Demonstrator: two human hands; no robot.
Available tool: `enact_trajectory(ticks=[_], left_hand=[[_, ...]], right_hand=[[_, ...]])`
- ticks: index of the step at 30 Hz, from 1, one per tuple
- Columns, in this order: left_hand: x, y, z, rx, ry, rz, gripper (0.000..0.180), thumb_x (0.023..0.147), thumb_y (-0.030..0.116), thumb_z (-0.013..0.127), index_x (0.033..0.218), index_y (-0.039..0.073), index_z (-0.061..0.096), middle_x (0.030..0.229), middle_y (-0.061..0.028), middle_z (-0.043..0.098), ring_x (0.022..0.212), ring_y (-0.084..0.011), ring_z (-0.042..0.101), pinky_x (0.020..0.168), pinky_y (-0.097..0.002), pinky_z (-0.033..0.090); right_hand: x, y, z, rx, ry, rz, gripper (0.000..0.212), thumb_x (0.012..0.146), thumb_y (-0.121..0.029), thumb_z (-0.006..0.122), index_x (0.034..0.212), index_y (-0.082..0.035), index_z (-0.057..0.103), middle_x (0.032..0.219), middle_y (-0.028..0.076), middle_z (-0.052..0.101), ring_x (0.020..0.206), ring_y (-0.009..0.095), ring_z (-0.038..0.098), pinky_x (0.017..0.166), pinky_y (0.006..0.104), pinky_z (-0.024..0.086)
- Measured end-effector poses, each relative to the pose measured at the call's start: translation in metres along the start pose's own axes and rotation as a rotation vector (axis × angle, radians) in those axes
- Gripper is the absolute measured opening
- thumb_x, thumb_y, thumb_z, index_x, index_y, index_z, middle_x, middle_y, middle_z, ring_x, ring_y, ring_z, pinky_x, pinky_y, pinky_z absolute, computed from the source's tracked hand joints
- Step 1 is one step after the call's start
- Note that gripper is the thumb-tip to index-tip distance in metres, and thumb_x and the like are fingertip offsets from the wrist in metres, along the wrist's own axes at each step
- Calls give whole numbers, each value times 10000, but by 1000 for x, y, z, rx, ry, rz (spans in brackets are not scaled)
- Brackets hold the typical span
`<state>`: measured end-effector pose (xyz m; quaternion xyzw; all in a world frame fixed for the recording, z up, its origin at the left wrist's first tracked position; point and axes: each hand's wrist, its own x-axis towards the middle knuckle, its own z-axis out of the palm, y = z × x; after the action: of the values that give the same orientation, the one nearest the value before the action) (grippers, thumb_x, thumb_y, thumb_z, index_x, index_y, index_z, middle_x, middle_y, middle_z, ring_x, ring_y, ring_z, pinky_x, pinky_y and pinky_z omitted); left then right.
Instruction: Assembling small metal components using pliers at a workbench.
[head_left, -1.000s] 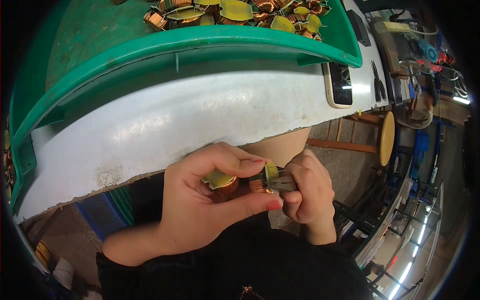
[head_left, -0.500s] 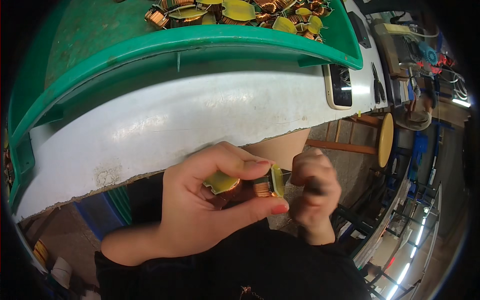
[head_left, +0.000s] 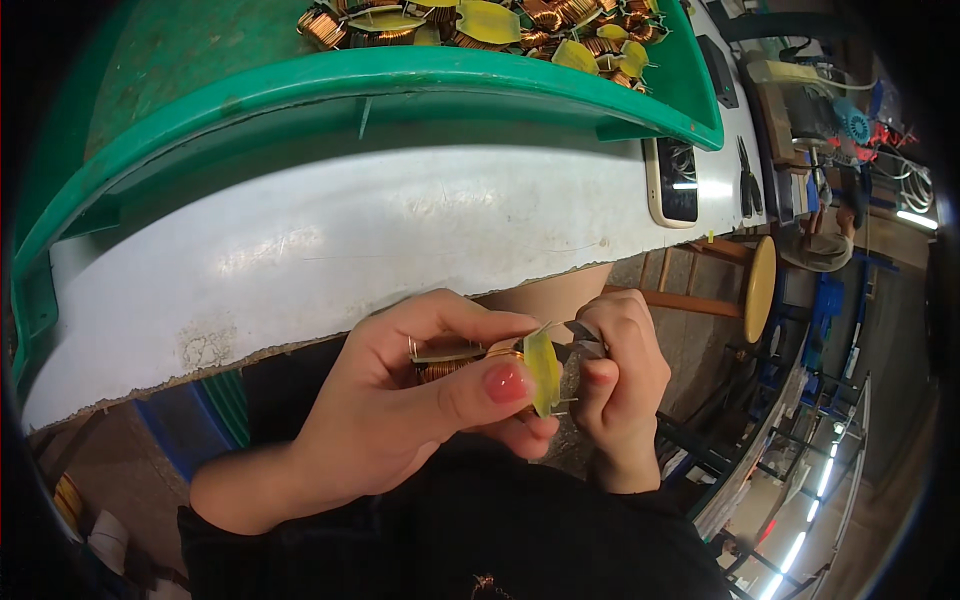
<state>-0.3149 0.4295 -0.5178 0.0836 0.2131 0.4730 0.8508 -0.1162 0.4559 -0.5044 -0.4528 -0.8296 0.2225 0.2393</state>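
Note:
Between thumb and fingers, my left hand (head_left: 420, 390) grips a copper-wound coil whose yellow-green end plate (head_left: 542, 370) faces right, with thin wire leads sticking out. A second copper coil (head_left: 437, 370) sits deeper in the same hand, partly hidden by the thumb. My right hand (head_left: 628, 375) is closed around a metal tool (head_left: 584, 338); its grey tips show at the plate's upper right side, while the rest is hidden in the fist, so its kind cannot be made out. Both hands are just off the near edge of the table.
A green tray (head_left: 420, 68) on the white table (head_left: 390, 215) holds a heap of similar coils (head_left: 488, 22). At the right lie a phone (head_left: 672, 185) and dark-handled pliers (head_left: 748, 180). Beyond the table edge stands a wooden stool (head_left: 760, 290); another person (head_left: 825, 245) is farther off.
My left hand has turned the gripped coil so its plate shows more broadly. My right hand has moved closer, bringing the tool's tips to the plate.

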Motion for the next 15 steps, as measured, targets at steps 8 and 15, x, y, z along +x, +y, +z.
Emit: enact_trajectory(ticks=[8, 15], left_hand=[[-1, 2, -3, -158, -41, -55, 305, 856, 108, 635, 1100, -21, 506, 927, -203, 603, 726, -260, 644, 628, -310, 569], [2, 4, -5, -206, -74, -109, 296, 860, 96, 633, 1097, -37, 515, 899, -189, 606, 722, -249, 644, 647, -316, 574]], right_hand=[[3, 2, 5, 2, -19, -64, 267, 885, -250, 537, 886, 16, 557, 832, 116, 522, 711, 251, 460, 673, 326, 417], [4, 2, 5, 4, -24, -101, 281, 879, -263, 547, 890, 17, 560, 842, 120, 530, 707, 250, 464, 679, 328, 421]])
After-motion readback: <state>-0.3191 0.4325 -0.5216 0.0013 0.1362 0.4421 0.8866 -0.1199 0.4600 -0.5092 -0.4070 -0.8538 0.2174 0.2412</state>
